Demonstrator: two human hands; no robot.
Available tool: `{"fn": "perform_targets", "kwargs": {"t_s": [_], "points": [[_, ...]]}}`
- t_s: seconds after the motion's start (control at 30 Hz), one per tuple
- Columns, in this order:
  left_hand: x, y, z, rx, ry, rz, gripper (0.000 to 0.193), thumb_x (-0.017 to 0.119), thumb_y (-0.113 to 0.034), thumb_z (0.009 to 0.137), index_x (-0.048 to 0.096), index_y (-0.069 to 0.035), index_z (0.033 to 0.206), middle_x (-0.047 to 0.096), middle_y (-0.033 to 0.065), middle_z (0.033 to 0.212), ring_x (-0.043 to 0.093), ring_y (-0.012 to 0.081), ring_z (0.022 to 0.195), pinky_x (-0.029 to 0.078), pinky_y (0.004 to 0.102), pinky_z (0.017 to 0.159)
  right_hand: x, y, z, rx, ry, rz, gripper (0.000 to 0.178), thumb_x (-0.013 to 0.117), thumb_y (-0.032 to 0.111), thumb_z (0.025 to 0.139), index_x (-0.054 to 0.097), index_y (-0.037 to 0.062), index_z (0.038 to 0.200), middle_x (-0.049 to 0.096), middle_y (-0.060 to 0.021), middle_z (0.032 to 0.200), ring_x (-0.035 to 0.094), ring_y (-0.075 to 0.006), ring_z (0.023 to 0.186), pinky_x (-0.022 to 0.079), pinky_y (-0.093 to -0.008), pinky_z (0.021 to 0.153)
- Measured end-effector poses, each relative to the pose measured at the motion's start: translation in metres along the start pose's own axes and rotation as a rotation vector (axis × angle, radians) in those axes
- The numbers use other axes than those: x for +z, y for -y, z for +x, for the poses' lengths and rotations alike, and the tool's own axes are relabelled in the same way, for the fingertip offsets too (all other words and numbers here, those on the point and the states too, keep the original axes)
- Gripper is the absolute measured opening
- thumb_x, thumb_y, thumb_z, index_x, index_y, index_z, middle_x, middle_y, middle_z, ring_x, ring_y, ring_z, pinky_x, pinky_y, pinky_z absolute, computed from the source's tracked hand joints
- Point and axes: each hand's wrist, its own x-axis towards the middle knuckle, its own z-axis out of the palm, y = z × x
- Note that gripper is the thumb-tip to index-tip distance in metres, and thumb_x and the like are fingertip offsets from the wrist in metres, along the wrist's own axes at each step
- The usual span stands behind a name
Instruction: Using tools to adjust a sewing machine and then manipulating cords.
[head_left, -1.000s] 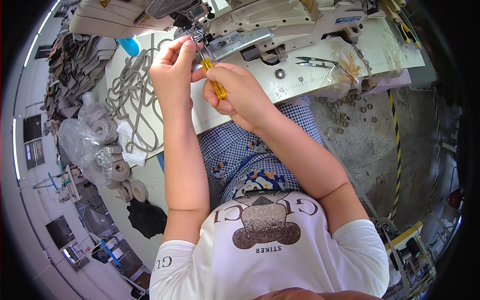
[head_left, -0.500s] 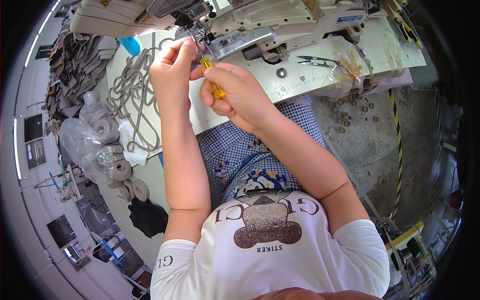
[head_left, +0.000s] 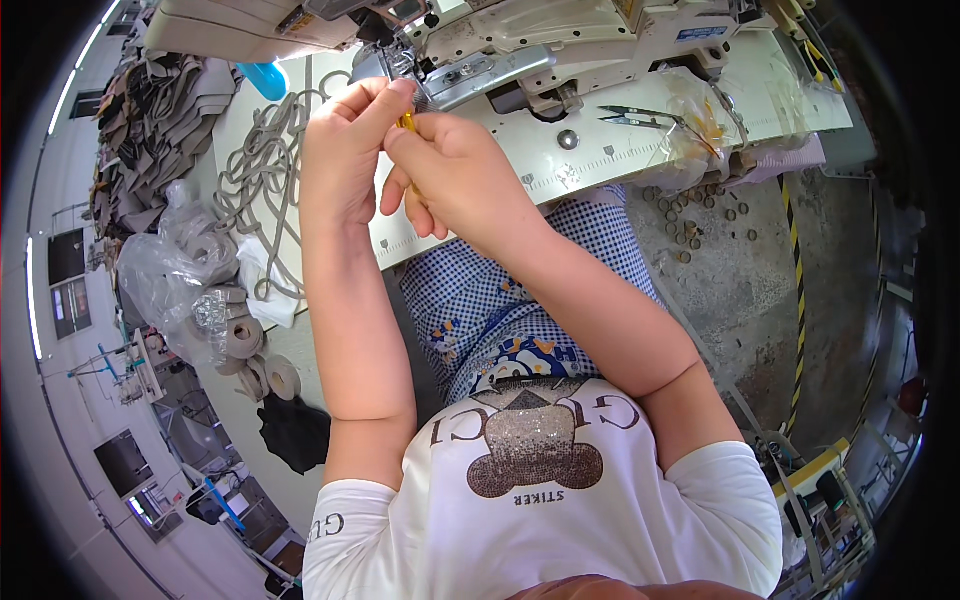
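Observation:
My right hand (head_left: 455, 175) is closed round a small screwdriver (head_left: 407, 122) whose yellow handle is mostly covered by my fingers. Against it, my left hand (head_left: 345, 150) is pinched at the fingertips, close to where the screwdriver's front end would be; whatever lies in that pinch is hidden. Both hands are just in front of the needle area of a cream sewing machine (head_left: 520, 40). A silvery metal guide plate (head_left: 490, 75) sticks out to the right of my fingertips. The screwdriver's shaft and tip are not visible.
Grey cord (head_left: 262, 175) lies looped on the white table (head_left: 610, 165), left of my hands. To the right are a round metal piece (head_left: 568, 140), thread snips (head_left: 635, 117) and a plastic bag (head_left: 695, 115). Grey fabric pieces (head_left: 165, 130) and wrapped rolls (head_left: 240, 335) are stacked at far left.
My right hand has moved up and slightly left, sliding over the yellow handle, so less of the screwdriver shows. Its metal shaft, visible before, is now hidden. My left hand stays pinched.

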Motion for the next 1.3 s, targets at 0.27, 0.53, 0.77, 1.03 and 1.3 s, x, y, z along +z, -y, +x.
{"fn": "perform_targets", "kwargs": {"t_s": [0.27,0.53,0.77,1.03,1.3], "points": [[-0.001,0.002,0.007,-0.010,-0.004,-0.048,0.016,0.065,-0.017,0.077,0.064,-0.001,0.079,0.059,0.0024,0.069,0.049,0.0055,0.062,0.037,0.0169,0.056,-0.004,-0.021,-0.017,0.116,0.179,0.665,0.029,0.045,0.023,0.090,0.052,-0.0046,0.090,0.056,-0.0087,0.059,0.040,-0.0059,0.036,0.031,-0.0174,0.035],[-0.005,0.008,0.008,-0.107,0.190,-0.395,0.024,0.056,-0.010,0.084,0.055,0.006,0.102,0.059,0.0063,0.080,0.056,0.0111,0.068,0.049,0.0219,0.060,0.004,-0.018,-0.017,0.016,-0.075,0.082,0.023,0.048,0.020,0.089,0.052,-0.0030,0.085,0.055,-0.0074,0.058,0.041,-0.0064,0.036,0.029,-0.0161,0.036],[-0.001,0.015,0.009,-0.204,0.288,-0.779,0.030,0.053,-0.011,0.087,0.048,0.006,0.112,0.057,0.0069,0.085,0.059,0.0142,0.074,0.051,0.0246,0.064,0.000,-0.005,-0.027,0.120,0.044,0.698,0.020,0.054,0.018,0.087,0.051,-0.0022,0.084,0.058,-0.0072,0.062,0.046,-0.0062,0.042,0.033,-0.0175,0.037],[-0.003,0.004,0.001,-0.046,0.184,-0.163,0.031,0.053,-0.011,0.087,0.049,0.006,0.113,0.058,0.0065,0.082,0.059,0.0144,0.074,0.052,0.0256,0.065,-0.004,-0.022,-0.019,-0.103,-0.093,-0.005,0.024,0.051,0.019,0.088,0.049,-0.0043,0.091,0.060,-0.0090,0.067,0.051,-0.0078,0.047,0.039,-0.0173,0.042],[0.001,0.009,-0.002,-0.037,0.194,-0.326,0.034,0.055,-0.012,0.087,0.051,0.003,0.116,0.060,0.0078,0.084,0.060,0.0136,0.074,0.052,0.0236,0.063,-0.007,-0.016,-0.021,0.056,0.032,0.537,0.027,0.055,0.017,0.086,0.050,-0.0053,0.100,0.061,-0.0092,0.069,0.052,-0.0093,0.047,0.042,-0.0188,0.044]]}}
